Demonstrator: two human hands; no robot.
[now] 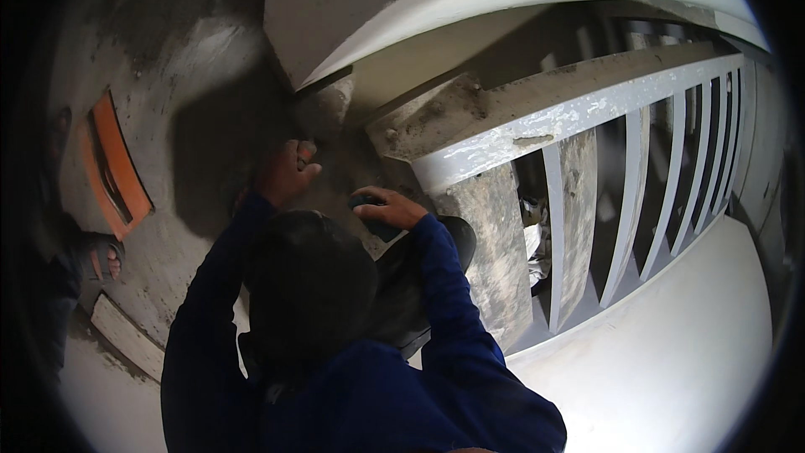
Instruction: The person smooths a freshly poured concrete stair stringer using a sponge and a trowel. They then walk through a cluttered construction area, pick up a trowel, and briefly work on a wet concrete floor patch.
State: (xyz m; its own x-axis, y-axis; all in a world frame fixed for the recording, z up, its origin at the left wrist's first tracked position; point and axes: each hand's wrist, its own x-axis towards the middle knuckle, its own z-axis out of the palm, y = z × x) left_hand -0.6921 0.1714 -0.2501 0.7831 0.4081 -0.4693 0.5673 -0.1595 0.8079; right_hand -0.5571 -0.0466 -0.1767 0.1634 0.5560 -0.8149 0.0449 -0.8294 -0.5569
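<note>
Left hand (285,172) fisted on a small reddish object (307,151) at the grey cement-smeared wall corner (335,109), right hand (390,208) curled over a dark rounded tool (369,201) (kind unclear) nearer right; risk: slip near the white metal railing (587,117) drops it through the bars.

A building site, at an unfinished stair landing; raw cement-smeared floor (168,101) at ten o'clock; a mortar-spattered grey metal railing (587,117) at two o'clock; an orange-edged board (117,164) at nine o'clock.
</note>
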